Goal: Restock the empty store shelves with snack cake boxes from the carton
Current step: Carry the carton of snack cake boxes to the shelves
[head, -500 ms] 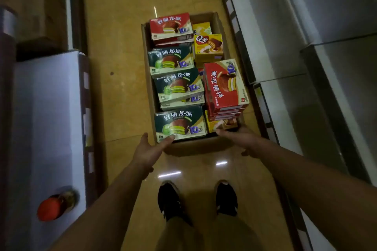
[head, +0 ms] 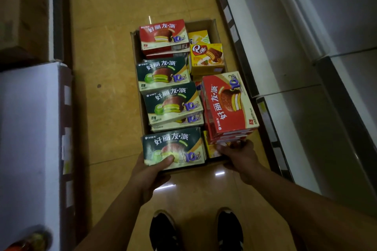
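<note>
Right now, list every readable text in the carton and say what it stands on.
"好丽友·派", "10亿": far red box, right red box, far green box, middle green box, near green box.
"Q蒂": yellow box.
Small print on the boxes: too blurred to read.

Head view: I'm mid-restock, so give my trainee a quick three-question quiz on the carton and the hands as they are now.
1. True or false: the left hand grips the nearest green box, thumb on its top face.
2. Multiple choice: the farthest box in the left column of the carton is A) red, B) green, C) yellow.
3. Fill in: the Q-marked box is mostly ____ in colour.

Key: 1 true; 2 A; 3 yellow.
</note>
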`<state>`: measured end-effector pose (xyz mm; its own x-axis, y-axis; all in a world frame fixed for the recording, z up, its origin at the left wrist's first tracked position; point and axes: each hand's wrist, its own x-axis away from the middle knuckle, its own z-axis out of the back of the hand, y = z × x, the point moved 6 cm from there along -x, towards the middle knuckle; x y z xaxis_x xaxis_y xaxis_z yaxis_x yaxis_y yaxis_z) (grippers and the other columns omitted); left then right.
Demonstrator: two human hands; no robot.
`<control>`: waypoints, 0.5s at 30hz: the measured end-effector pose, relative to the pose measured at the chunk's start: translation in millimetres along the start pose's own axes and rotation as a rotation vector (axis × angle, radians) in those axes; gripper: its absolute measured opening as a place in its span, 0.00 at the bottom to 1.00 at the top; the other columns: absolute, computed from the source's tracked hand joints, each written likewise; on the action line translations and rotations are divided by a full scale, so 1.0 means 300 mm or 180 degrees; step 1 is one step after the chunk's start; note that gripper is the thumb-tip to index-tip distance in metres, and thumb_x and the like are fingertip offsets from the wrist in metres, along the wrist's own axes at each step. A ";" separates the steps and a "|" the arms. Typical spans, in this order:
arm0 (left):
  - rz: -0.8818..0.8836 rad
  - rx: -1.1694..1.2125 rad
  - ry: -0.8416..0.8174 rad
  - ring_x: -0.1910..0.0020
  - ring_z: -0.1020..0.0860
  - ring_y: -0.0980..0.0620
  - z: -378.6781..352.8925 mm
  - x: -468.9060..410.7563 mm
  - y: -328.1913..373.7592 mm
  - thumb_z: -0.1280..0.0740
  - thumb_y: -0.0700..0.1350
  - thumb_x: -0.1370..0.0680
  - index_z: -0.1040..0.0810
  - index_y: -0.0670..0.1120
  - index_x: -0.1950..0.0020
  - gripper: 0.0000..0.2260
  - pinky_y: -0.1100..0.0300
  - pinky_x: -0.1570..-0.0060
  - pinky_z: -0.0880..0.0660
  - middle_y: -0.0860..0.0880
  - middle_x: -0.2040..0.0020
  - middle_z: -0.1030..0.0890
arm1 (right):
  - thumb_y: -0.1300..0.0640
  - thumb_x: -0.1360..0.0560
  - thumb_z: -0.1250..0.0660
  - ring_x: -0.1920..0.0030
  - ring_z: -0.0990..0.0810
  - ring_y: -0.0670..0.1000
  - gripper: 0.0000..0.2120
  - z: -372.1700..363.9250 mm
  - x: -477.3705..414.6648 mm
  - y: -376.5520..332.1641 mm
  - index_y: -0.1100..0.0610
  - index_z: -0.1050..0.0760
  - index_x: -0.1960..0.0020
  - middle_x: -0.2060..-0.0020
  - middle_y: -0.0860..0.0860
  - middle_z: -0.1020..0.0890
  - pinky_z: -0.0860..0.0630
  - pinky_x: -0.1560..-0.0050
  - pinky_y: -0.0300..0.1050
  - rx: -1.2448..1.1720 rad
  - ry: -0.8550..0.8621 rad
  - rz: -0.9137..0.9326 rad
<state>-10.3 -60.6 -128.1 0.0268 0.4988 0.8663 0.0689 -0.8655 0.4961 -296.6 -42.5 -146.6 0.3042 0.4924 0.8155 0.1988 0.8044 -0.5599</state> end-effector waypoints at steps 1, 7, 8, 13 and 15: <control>-0.0033 0.0041 -0.0003 0.48 0.14 0.45 0.005 -0.005 0.004 0.20 0.43 0.33 0.25 0.50 0.34 0.29 0.51 0.55 0.17 0.45 0.44 0.14 | 0.45 0.46 0.15 0.49 0.14 0.53 0.49 -0.001 -0.010 0.004 0.54 0.33 0.32 0.42 0.52 0.17 0.16 0.54 0.59 0.0033 0.0021 0.0057; -0.0156 0.0118 -0.0002 0.48 0.14 0.44 0.008 -0.034 0.035 0.15 0.45 0.40 0.22 0.47 0.38 0.33 0.52 0.56 0.17 0.43 0.46 0.14 | 0.54 0.37 0.18 0.50 0.15 0.54 0.33 -0.018 -0.024 -0.059 0.54 0.29 0.37 0.47 0.51 0.16 0.15 0.55 0.57 0.0225 0.0164 0.0276; -0.0184 0.0135 0.0016 0.48 0.14 0.43 0.004 -0.043 0.044 0.16 0.44 0.39 0.22 0.47 0.38 0.31 0.52 0.55 0.17 0.42 0.46 0.14 | 0.58 0.34 0.19 0.49 0.15 0.55 0.29 -0.020 -0.030 -0.081 0.54 0.29 0.37 0.47 0.50 0.17 0.16 0.53 0.58 0.0254 0.0180 0.0310; -0.0291 0.0208 0.0124 0.51 0.13 0.46 -0.024 -0.107 0.117 0.16 0.51 0.49 0.21 0.46 0.39 0.39 0.52 0.57 0.16 0.44 0.49 0.13 | 0.60 0.28 0.24 0.47 0.18 0.55 0.22 -0.019 -0.121 -0.188 0.52 0.29 0.39 0.47 0.49 0.19 0.18 0.47 0.61 0.0450 0.0147 0.0427; -0.0345 0.0222 0.0140 0.51 0.13 0.45 -0.032 -0.135 0.160 0.15 0.50 0.48 0.21 0.46 0.39 0.39 0.52 0.56 0.16 0.44 0.49 0.13 | 0.58 0.25 0.26 0.47 0.18 0.55 0.19 -0.026 -0.169 -0.227 0.51 0.29 0.39 0.48 0.50 0.19 0.18 0.48 0.62 0.0634 0.0188 0.0463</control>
<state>-17.8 -122.7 -138.8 -0.0282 0.5853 0.8103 0.1381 -0.8006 0.5831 -318.4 -124.8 -150.8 0.3713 0.5921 0.7152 -0.0368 0.7791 -0.6259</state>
